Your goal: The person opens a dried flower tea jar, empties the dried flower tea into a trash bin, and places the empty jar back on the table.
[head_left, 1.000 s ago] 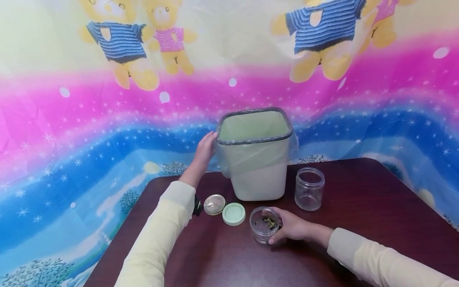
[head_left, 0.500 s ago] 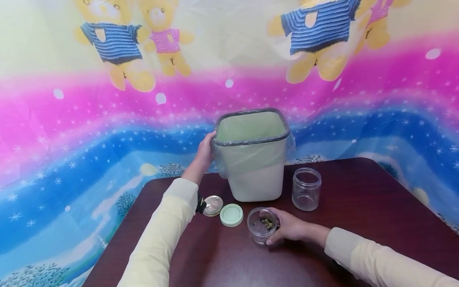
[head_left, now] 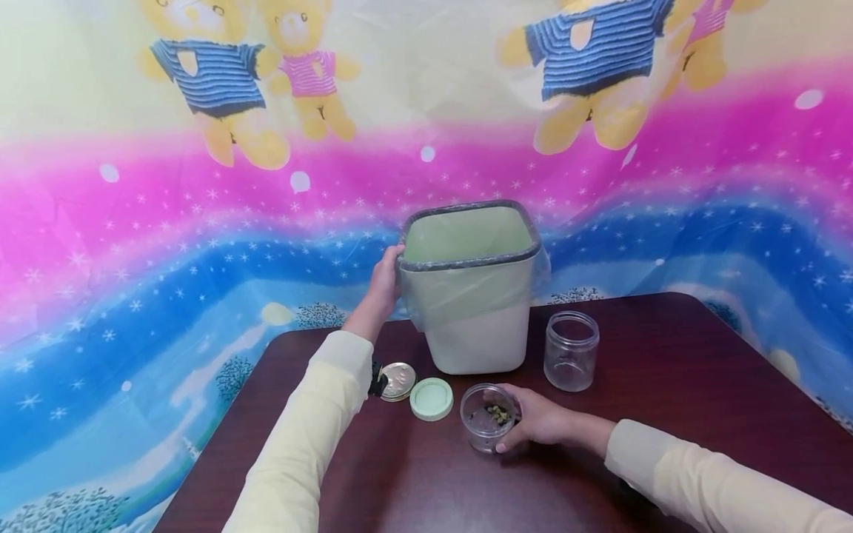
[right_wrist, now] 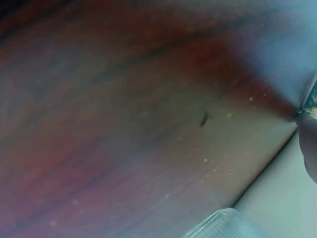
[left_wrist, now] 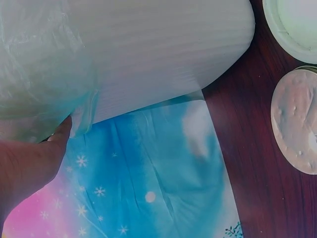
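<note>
In the head view, a pale green trash bin [head_left: 480, 318] with a dark grey rim and clear liner bag stands on the table. My left hand [head_left: 384, 285] holds its left side just under the rim, fingers largely hidden behind it. The left wrist view shows that hand [left_wrist: 32, 158] against the bag's loose fold [left_wrist: 85, 116]. My right hand [head_left: 543, 418] grips a low clear jar [head_left: 481, 437] from its right side, thumb toward me. Small yellow-green dried bits [head_left: 497, 414] lie inside the jar. The right wrist view catches only a finger [right_wrist: 308, 146] at the edge.
A taller clear jar [head_left: 571, 355] without a lid stands right of the bin. A pale green lid [head_left: 432, 400] and a silvery round lid [head_left: 400, 380] lie left of the low jar. The dark wooden table [head_left: 426, 488] backs onto a printed cloth [head_left: 426, 96].
My left hand has moved in closer against the bin; its fingers, visible along the side a second ago, are now mostly tucked behind it. The right hand and jar look unchanged.
</note>
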Motion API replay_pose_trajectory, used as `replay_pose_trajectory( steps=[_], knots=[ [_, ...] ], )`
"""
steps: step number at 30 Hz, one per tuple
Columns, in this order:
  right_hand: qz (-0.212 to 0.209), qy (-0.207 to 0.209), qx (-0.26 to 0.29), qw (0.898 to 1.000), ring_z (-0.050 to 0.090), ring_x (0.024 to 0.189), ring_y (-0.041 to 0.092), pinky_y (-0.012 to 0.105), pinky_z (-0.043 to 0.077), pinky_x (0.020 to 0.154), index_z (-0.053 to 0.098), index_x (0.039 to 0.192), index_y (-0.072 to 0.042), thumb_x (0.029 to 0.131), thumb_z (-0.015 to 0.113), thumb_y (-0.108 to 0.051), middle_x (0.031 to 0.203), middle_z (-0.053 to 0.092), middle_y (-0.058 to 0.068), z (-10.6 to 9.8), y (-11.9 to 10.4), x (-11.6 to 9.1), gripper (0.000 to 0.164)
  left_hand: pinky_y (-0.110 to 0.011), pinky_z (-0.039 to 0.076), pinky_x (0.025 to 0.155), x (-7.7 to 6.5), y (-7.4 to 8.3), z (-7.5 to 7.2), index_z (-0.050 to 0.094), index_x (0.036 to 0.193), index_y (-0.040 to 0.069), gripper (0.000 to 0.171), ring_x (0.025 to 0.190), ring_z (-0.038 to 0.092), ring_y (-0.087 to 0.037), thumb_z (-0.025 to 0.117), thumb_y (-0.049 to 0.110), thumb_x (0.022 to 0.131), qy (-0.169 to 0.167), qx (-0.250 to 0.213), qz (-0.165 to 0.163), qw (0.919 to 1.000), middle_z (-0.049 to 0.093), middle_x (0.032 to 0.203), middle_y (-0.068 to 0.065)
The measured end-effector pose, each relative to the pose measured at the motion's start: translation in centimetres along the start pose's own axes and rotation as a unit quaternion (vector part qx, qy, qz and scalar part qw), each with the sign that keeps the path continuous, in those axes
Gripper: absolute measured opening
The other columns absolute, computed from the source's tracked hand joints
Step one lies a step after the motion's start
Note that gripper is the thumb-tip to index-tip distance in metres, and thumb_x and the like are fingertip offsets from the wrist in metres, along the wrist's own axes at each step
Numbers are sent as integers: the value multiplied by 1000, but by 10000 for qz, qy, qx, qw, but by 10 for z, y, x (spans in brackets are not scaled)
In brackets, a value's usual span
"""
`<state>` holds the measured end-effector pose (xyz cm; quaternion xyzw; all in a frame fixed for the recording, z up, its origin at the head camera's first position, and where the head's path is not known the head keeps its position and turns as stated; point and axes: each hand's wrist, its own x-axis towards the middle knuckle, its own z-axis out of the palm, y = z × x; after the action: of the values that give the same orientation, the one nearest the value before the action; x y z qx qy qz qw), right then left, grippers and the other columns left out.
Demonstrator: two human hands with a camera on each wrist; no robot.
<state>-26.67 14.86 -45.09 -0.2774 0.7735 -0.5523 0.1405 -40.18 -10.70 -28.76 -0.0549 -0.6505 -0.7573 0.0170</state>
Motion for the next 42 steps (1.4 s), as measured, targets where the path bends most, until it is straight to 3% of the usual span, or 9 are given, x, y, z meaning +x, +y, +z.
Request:
replay_pose_trajectory(
  steps=[9, 17, 26, 32, 37, 42],
  knots=[
    [-122, 56, -223, 9997, 50, 119, 36, 33, 40, 98, 45, 135, 7, 65, 89, -6, 130, 55, 21, -6, -10, 0, 84, -42, 39, 100, 0, -1, -1, 53, 131, -3, 56, 108, 52, -20, 49, 38, 93, 10, 50, 67, 10000, 50, 136, -17],
    [-213, 396, -857, 9953, 51, 119, 34, 28, 41, 95, 48, 135, 4, 66, 90, -18, 131, 57, 18, -23, -29, -3, 84, -43, 37, 101, 1, 0, 0, 52, 129, -5, 55, 108, 51, -19, 48, 37, 93, -20, 109, 69, 9999, 49, 137, -17],
    [-51, 743, -1192, 9901, 56, 113, 30, 34, 47, 90, 48, 136, 1, 69, 89, -23, 126, 60, 15, -45, -59, -12, 82, -42, 39, 96, 0, -1, 0, 52, 119, -6, 49, 98, 51, -16, 49, 36, 94, 48, 61, 72, 9999, 48, 136, -22],
    [94, 1062, -1546, 9822, 56, 115, 29, 42, 46, 91, 48, 138, 1, 69, 89, -29, 128, 60, 15, -63, -79, -20, 86, -39, 42, 91, -1, -2, 0, 57, 105, 4, 35, 95, 53, -16, 49, 35, 93, 121, 88, 49, 9999, 50, 132, -22],
    [240, 1452, -1739, 9737, 55, 120, 32, 46, 43, 95, 46, 139, 2, 69, 89, -32, 130, 59, 17, -78, -95, -26, 89, -37, 43, 88, 1, -3, 0, 56, 112, -3, 44, 91, 54, -15, 50, 36, 93, 123, 55, 76, 9999, 52, 130, -23],
    [358, 1601, -1689, 9719, 56, 119, 33, 41, 48, 90, 42, 142, 4, 74, 85, -32, 135, 55, 18, -94, -107, -32, 88, -39, 42, 91, 3, -3, -1, 54, 120, -6, 48, 94, 54, -15, 49, 34, 94, 94, 93, 72, 9999, 51, 132, -23]
  ],
)
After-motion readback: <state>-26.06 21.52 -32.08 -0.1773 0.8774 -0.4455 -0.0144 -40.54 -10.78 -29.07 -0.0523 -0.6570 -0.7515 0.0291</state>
